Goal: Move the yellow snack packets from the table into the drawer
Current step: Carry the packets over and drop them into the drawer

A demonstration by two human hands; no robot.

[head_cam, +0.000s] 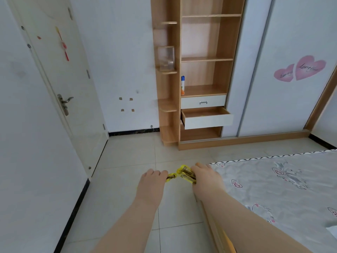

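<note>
My left hand [152,181] grips a yellow snack packet [171,176] whose end sticks out past the fingers. My right hand [205,177] holds a bunch of yellow snack packets [185,173] with dark print. Both hands are stretched out in front of me above the tiled floor, close together. Across the room, the lower drawer [207,121] of the wooden shelf unit stands pulled open, with a small yellow thing just visible inside. The drawer above it [203,101] is closed.
A bed with a grey patterned sheet [284,189] lies at my right. The wooden shelf unit [198,70] holds a spray can [182,85]. A white door [60,79] is on the left and white wardrobe doors [284,97] on the right. Tiled floor [131,157] lies between me and the drawer.
</note>
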